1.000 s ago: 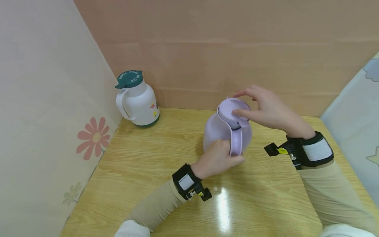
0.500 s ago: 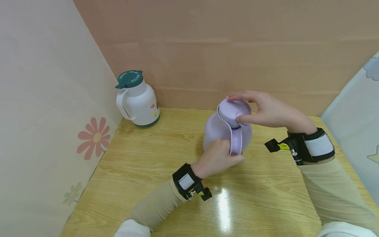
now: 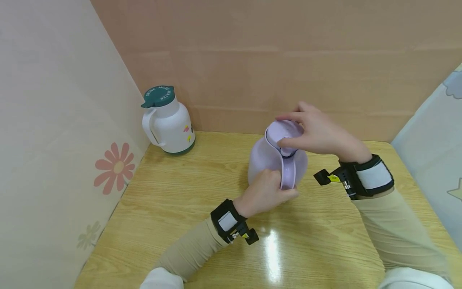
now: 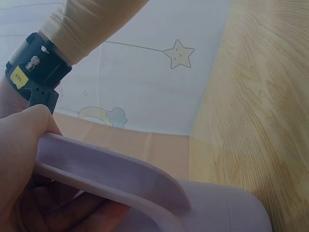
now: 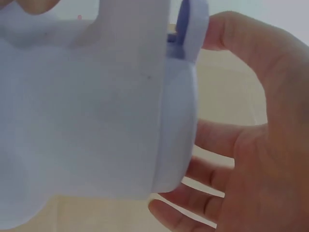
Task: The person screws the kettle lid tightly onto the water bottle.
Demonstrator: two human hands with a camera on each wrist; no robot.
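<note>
A lilac jug [image 3: 265,160] stands on the wooden table [image 3: 187,208] near its middle. My left hand [image 3: 265,192] grips the jug's handle [image 3: 287,172] from the near side; in the left wrist view the handle [image 4: 111,171] runs across my curled fingers [image 4: 29,145]. My right hand [image 3: 314,132] is curled over the jug's lilac lid [image 3: 279,132], thumb at the near rim, fingers at the far rim. Up close in the right wrist view, the lid [image 5: 145,96] fills the left side, with my palm and fingers [image 5: 241,159] wrapped round it.
A white jug with a green lid [image 3: 167,120] stands in the far left corner of the table. Walls close in at the left [image 3: 54,120], behind [image 3: 274,60] and at the right [image 3: 433,132]. Bare tabletop lies in front of my arms.
My right hand has closed in over the lid, shifting left and lower, from open fingers hovering at its edge to a grasp round it. My left hand and the jug have stayed put.
</note>
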